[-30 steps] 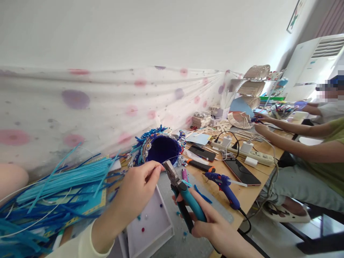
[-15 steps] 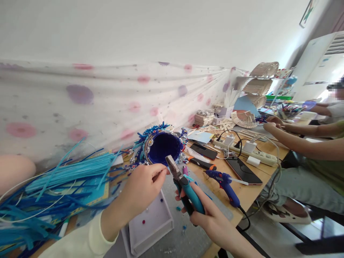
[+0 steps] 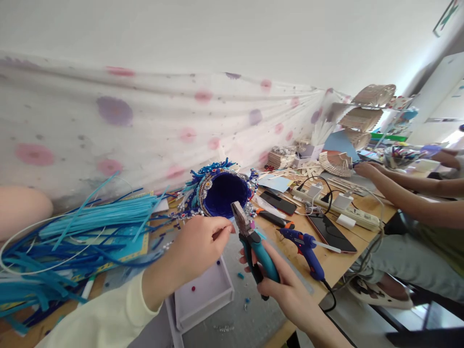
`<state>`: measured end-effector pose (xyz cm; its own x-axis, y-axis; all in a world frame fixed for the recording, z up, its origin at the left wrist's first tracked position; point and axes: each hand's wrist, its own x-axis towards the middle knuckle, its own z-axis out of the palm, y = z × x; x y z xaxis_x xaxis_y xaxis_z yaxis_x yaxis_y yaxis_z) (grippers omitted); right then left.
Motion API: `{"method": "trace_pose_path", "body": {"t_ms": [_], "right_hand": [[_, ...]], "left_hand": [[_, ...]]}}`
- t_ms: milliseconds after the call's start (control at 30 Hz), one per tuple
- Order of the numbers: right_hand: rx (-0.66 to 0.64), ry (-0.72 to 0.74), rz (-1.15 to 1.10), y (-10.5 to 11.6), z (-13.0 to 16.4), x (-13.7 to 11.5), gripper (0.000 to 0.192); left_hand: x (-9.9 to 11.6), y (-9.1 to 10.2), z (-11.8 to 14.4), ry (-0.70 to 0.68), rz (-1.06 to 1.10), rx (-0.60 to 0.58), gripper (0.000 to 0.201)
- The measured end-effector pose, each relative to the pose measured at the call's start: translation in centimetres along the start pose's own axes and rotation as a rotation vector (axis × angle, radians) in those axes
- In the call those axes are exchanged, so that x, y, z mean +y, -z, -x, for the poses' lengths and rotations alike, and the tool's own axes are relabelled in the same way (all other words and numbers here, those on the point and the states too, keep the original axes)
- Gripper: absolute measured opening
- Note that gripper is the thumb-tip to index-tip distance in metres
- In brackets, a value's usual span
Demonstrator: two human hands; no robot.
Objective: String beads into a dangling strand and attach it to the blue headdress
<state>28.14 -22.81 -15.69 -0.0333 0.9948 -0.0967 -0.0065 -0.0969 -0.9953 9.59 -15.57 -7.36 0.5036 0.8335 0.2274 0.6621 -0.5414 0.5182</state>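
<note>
My right hand (image 3: pixel 275 282) is wrapped round the teal and black handles of a pair of pliers (image 3: pixel 259 256), whose metal jaws point up and away. Left of the jaws, my left hand (image 3: pixel 203 244) is closed in a pinch; whatever its fingertips hold is too small to make out. Behind both hands a beaded blue headdress (image 3: pixel 226 193) lies with its dark blue hollow facing me. Under my left forearm stands a white tray (image 3: pixel 205 302) with a few small beads. Tiny teal bits lie on the grey mat (image 3: pixel 261 309) beside it.
Blue pipe cleaners (image 3: pixel 97 217) are heaped at the left. On the right lie a blue glue gun (image 3: pixel 304 246) with its cord, orange-black pliers (image 3: pixel 273 218), two phones (image 3: pixel 331 232) and a power strip (image 3: pixel 340 208). A co-worker's arms (image 3: pixel 406 186) reach in at the far right.
The view has shifted slightly, so the background sits differently in the picture. My left hand stays pinched near the plier jaws, and my right hand keeps its grip on the pliers.
</note>
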Motion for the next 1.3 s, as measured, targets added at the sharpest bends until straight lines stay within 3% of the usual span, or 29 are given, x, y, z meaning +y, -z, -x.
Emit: {"method": "trace_pose_path", "body": {"t_ms": [67, 333, 667, 933, 1167, 1300], "right_hand": [[0.015, -0.021, -0.006, -0.1, 0.0, -0.1, 0.057], [-0.001, 0.077, 0.170, -0.9, -0.2, -0.9, 0.045], [-0.009, 0.185, 0.284, -1.0, -1.2, 1.1, 0.035], [-0.006, 0.212, 0.355, -0.9, -1.5, 1.1, 0.031], [0.050, 0.303, 0.490, -0.6, -1.6, 0.9, 0.037], [0.084, 0.379, 0.645, -0.8, -2.1, 1.1, 0.013]], "left_hand": [[-0.1, -0.1, -0.1, -0.008, 0.004, 0.002, 0.032], [-0.6, -0.2, -0.3, -0.015, 0.067, -0.015, 0.032], [-1.7, -0.2, -0.1, -0.042, 0.104, -0.037, 0.033], [-1.9, 0.2, 0.1, -0.085, 0.176, -0.097, 0.032], [-2.1, -0.2, -0.2, 0.002, 0.227, -0.097, 0.029], [-1.8, -0.2, -0.1, -0.020, 0.268, -0.160, 0.031]]}}
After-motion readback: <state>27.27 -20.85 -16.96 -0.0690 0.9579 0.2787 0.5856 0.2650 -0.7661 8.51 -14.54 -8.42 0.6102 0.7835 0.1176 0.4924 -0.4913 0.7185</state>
